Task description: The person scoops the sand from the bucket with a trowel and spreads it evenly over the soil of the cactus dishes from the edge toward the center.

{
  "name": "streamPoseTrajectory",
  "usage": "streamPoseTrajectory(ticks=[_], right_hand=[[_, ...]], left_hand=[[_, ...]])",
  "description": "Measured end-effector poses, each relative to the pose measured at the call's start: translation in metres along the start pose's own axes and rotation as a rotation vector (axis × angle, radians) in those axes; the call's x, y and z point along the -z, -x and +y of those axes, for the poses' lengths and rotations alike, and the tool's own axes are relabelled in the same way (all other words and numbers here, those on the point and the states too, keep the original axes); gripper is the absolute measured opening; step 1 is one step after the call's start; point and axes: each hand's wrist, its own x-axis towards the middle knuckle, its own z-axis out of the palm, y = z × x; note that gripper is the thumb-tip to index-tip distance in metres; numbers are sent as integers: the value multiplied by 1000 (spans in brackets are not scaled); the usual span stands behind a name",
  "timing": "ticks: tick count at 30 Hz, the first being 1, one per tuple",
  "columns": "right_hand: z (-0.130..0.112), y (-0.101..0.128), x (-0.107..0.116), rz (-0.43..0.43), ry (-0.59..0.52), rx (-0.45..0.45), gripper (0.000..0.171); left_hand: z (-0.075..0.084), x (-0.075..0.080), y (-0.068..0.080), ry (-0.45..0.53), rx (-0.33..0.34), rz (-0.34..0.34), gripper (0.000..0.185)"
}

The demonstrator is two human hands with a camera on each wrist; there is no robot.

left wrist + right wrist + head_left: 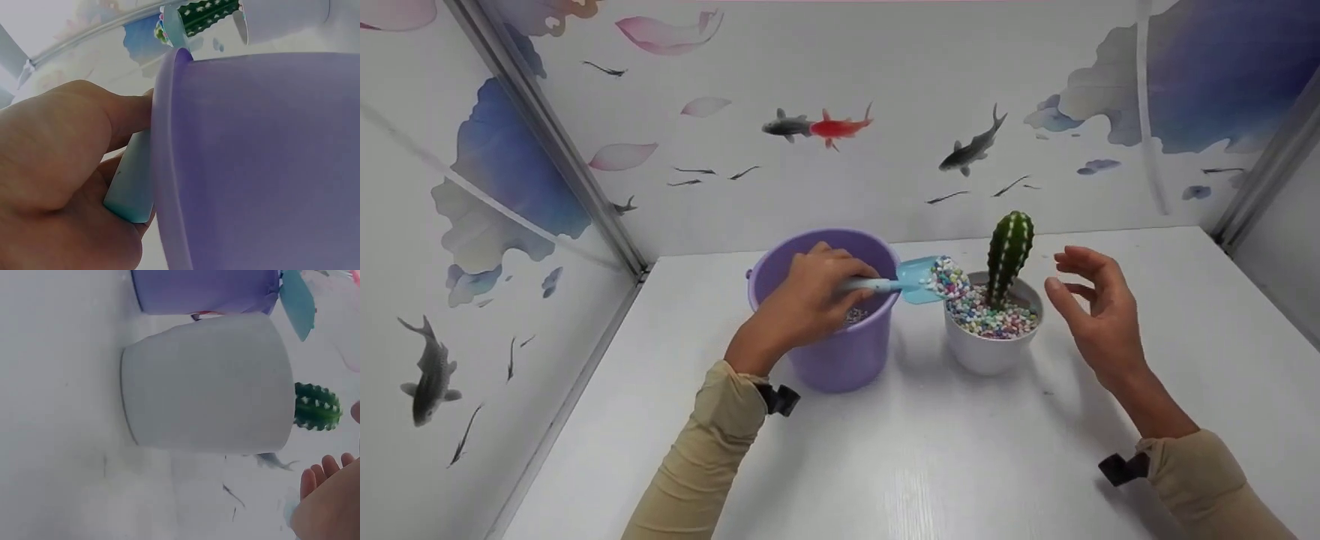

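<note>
Two hands | left hand grips scoop | right hand open, raised

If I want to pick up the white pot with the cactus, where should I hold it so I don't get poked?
Hold the white pot low around its smooth wall, coming from the right side, where the open right hand already is. The cactus stands upright in the middle, and the blue scoop of pebbles is over the left rim, so top and left are poor choices.
</note>
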Motion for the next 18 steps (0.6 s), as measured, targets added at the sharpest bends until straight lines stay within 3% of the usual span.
streamPoseTrajectory(ticks=[7, 13, 18], right_hand=[[16, 2, 0, -215, 98, -24, 74], [23, 6, -5, -365, 115, -128, 98], [28, 9, -8, -441, 100, -193, 111]], left_hand=[[3, -5, -7, 1, -5, 2, 23], [6, -5, -8, 7, 5, -11, 24], [11, -6, -10, 11, -3, -30, 25]])
